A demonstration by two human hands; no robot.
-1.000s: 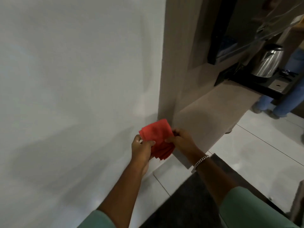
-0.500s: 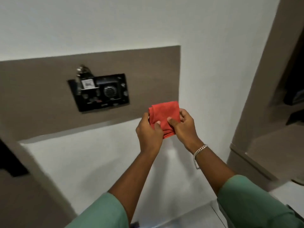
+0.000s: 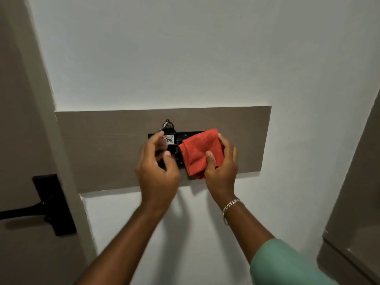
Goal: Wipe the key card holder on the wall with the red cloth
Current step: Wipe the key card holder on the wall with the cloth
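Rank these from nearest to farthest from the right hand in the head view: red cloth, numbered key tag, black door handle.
1. red cloth, held in the right hand.
2. numbered key tag, just left of the cloth.
3. black door handle, far left on the door.

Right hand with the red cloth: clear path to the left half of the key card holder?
Probably not yet. The left hand covers that side of the key card holder, at the key tag; the right hand holds the red cloth over the right part.
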